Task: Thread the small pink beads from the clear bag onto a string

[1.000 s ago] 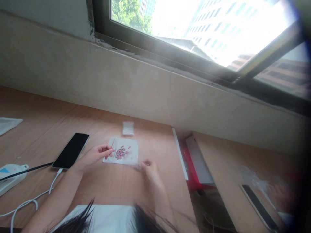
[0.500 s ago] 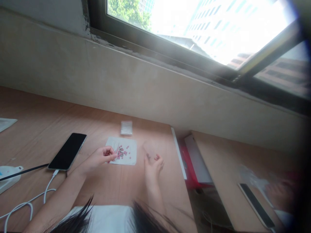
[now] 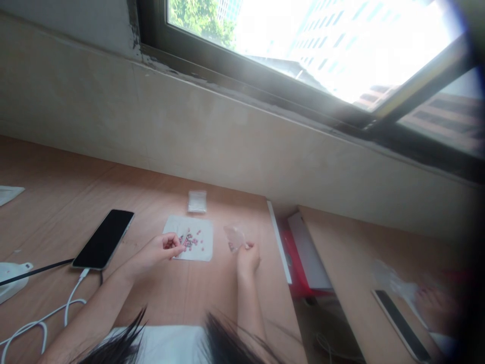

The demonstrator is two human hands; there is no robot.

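Small pink and dark beads (image 3: 194,241) lie scattered on a white square sheet (image 3: 205,254) on the wooden table. At the sheet's left edge is my left hand (image 3: 168,246), its thumb and forefinger pinched together beside the beads. Whatever sits between those fingertips is too small to make out. To the right of the sheet, my right hand (image 3: 248,257) is closed on the edge of a clear plastic bag (image 3: 235,235). A few small dark pieces show in the bag's lower part.
A flat clear packet (image 3: 197,201) lies behind the sheet. On the left are a phone (image 3: 104,237), a white cable (image 3: 67,303) and a white object (image 3: 15,283). Across a gap, a second table (image 3: 352,253) holds another phone (image 3: 400,323) near another person's blurred hand (image 3: 435,301).
My right hand has moved right, and its fingers have closed on the clear bag. My left hand has shifted slightly down and right, still pinched near the beads.
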